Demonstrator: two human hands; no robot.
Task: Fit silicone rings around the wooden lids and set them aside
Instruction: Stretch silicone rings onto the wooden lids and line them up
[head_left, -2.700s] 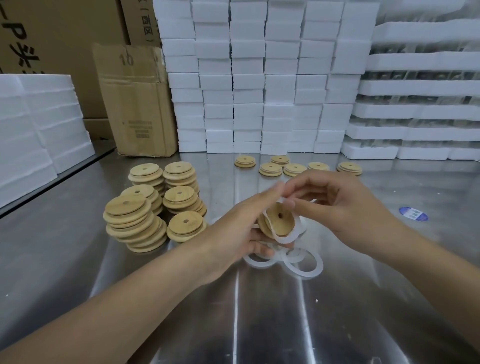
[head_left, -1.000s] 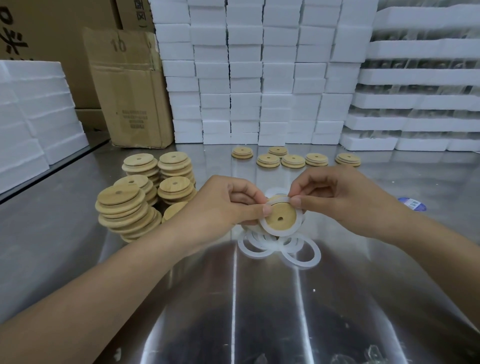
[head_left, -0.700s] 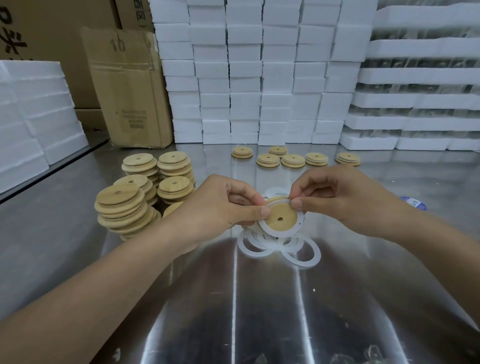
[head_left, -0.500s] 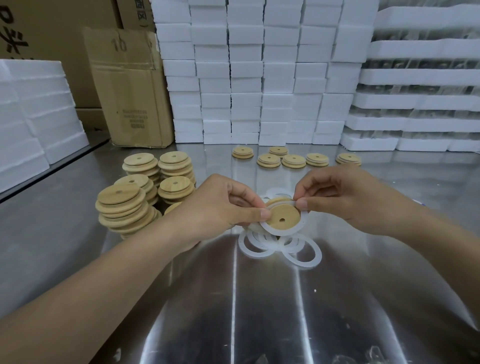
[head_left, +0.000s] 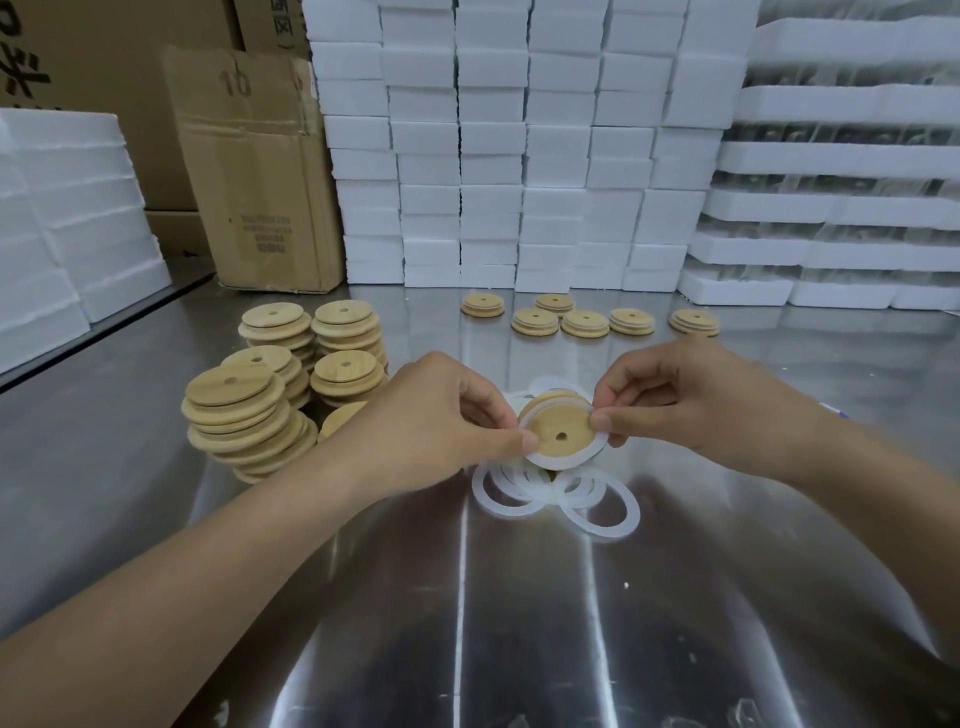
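Above the steel surface (head_left: 519, 623), the left hand (head_left: 431, 421) and right hand (head_left: 691, 400) each pinch the wooden lid (head_left: 563, 431) over the loose rings (head_left: 597, 514), and its silicone ring (head_left: 566, 461) could spring off unevenly if either grip slips.

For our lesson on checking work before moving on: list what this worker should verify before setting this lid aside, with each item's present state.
1. Wooden lid firmly held: ok, left hand and right hand pinch its rim.
2. Silicone ring seated all round: cannot tell, fingers hide parts.
3. Bare table beside finished lids at the back: ok.
4. Loose rings at hand for next lid: ok.
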